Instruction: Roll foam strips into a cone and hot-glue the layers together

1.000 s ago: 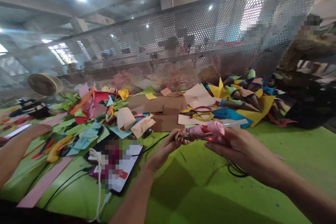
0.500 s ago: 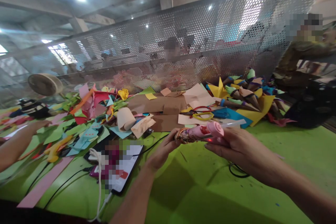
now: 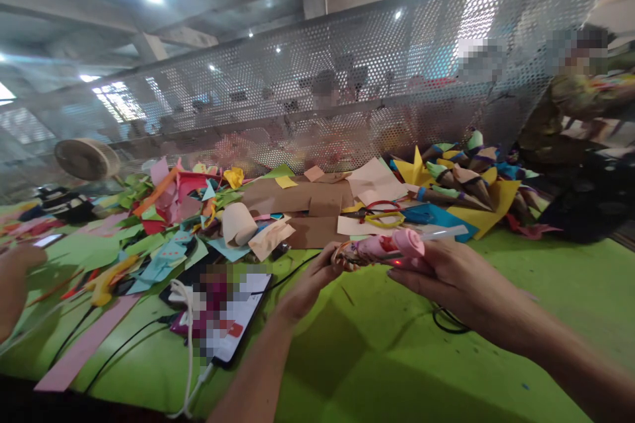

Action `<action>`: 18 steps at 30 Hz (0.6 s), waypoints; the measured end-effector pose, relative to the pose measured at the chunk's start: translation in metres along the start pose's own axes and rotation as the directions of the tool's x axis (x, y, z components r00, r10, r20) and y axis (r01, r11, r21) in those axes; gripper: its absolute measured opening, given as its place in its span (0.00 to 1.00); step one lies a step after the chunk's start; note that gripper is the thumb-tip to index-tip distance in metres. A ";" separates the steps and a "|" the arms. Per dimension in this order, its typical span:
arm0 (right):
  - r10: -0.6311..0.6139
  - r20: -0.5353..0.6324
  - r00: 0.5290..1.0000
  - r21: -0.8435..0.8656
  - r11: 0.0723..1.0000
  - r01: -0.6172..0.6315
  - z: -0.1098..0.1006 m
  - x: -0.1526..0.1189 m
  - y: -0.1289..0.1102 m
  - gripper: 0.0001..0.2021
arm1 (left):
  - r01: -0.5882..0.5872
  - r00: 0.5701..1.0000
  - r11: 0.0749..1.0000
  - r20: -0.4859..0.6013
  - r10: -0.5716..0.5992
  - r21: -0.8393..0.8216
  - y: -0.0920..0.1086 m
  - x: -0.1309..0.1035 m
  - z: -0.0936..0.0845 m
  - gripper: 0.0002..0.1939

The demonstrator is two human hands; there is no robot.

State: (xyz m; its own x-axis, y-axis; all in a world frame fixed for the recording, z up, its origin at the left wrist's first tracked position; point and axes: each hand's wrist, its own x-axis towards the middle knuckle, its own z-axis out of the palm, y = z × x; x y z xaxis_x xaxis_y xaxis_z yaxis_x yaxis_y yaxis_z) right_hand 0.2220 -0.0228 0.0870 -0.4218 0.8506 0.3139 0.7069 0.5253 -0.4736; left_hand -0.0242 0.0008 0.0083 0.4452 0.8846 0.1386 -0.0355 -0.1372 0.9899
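Observation:
My right hand (image 3: 454, 277) is wrapped round a pink hot glue gun (image 3: 409, 242), above the green table. A clear glue stick (image 3: 446, 232) sticks out of its back end to the right, and a small red light glows on its side. My left hand (image 3: 312, 284) is closed at the gun's front end, its fingers round a small brown-and-white streaked piece (image 3: 347, 256). What this piece is I cannot make out, nor whether the nozzle touches it. A black cable (image 3: 449, 322) lies on the table below my right hand.
A phone (image 3: 243, 317) with white cables lies left of my left forearm. Behind are paper scraps (image 3: 169, 251), cardboard (image 3: 278, 195), yellow-handled scissors (image 3: 384, 219) and paper cones (image 3: 461, 185). A yellow glue gun (image 3: 106, 281) lies left. Another person's hand (image 3: 17, 277) is at the left edge.
The other person's arm at the left has drawn back toward the left edge, uncovering a bright screen. My hands and the pink glue gun have barely moved.

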 end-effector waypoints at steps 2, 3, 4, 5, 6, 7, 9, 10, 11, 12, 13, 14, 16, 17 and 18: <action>0.005 0.018 1.000 0.001 1.000 -0.005 0.000 -0.001 -0.001 0.18 | -0.023 1.000 1.000 0.015 0.023 -0.016 0.001 0.000 0.000 0.21; 0.008 0.025 1.000 -0.001 1.000 -0.008 -0.001 -0.001 -0.001 0.18 | -0.038 0.999 0.999 0.022 0.038 -0.024 0.001 0.001 0.000 0.21; 0.014 0.031 0.999 -0.006 1.000 -0.014 -0.001 -0.002 -0.002 0.18 | -0.048 0.998 0.998 0.029 0.049 -0.030 0.001 0.001 0.000 0.21; 0.020 0.036 0.999 -0.012 1.000 -0.019 -0.002 -0.002 -0.003 0.18 | -0.053 0.998 0.998 0.034 0.054 -0.033 0.001 0.001 0.000 0.21; 0.024 0.041 0.999 -0.015 1.000 -0.023 -0.002 -0.002 -0.004 0.18 | -0.054 0.998 0.998 0.037 0.055 -0.035 0.001 0.001 0.000 0.21; 0.027 0.046 0.999 -0.016 1.000 -0.026 -0.002 -0.002 -0.004 0.18 | -0.052 0.998 0.998 0.036 0.054 -0.035 0.001 0.001 0.000 0.21; 0.035 0.056 0.998 -0.012 0.999 -0.034 -0.003 -0.001 -0.005 0.18 | -0.048 0.998 0.998 0.029 0.049 -0.035 0.000 0.001 -0.001 0.21; 0.038 0.057 0.998 -0.008 0.999 -0.037 -0.003 -0.001 -0.005 0.18 | -0.044 0.999 0.998 0.025 0.045 -0.034 -0.001 0.001 -0.001 0.21; 0.041 0.055 0.998 -0.002 0.999 -0.041 -0.003 -0.001 -0.004 0.18 | -0.039 0.999 0.999 0.019 0.039 -0.033 -0.001 0.001 -0.001 0.20; 0.043 0.054 0.998 0.008 0.999 -0.043 -0.003 -0.001 -0.003 0.18 | -0.030 0.999 0.999 0.011 0.030 -0.030 -0.002 0.000 -0.001 0.20; 0.044 0.054 0.998 0.020 0.999 -0.045 -0.003 -0.001 -0.002 0.17 | -0.020 1.000 0.999 0.000 0.020 -0.025 -0.002 0.000 -0.001 0.20; 0.043 0.052 0.998 0.035 0.998 -0.045 -0.003 0.000 -0.001 0.16 | -0.010 1.000 1.000 -0.011 0.010 -0.019 -0.002 0.000 -0.001 0.19; 0.035 0.048 0.998 0.076 0.996 -0.039 -0.003 0.000 0.001 0.15 | 0.005 1.000 1.000 -0.024 -0.005 -0.013 -0.002 0.000 -0.001 0.18; 0.029 0.044 0.999 0.097 0.995 -0.034 -0.003 0.000 0.001 0.15 | 0.008 1.000 1.000 -0.023 -0.008 -0.014 -0.002 0.000 0.000 0.18; 0.024 0.038 0.999 0.116 0.993 -0.028 -0.003 -0.001 0.001 0.15 | 0.008 1.000 1.000 -0.019 -0.008 -0.014 -0.002 0.000 0.000 0.18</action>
State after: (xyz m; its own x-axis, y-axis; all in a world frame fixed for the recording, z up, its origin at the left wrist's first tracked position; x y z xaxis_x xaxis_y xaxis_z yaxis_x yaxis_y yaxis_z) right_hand 0.2246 -0.0226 0.0884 -0.4256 0.8633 0.2712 0.6480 0.4999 -0.5746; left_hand -0.0243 0.0014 0.0068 0.4283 0.8941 0.1309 -0.0446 -0.1238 0.9913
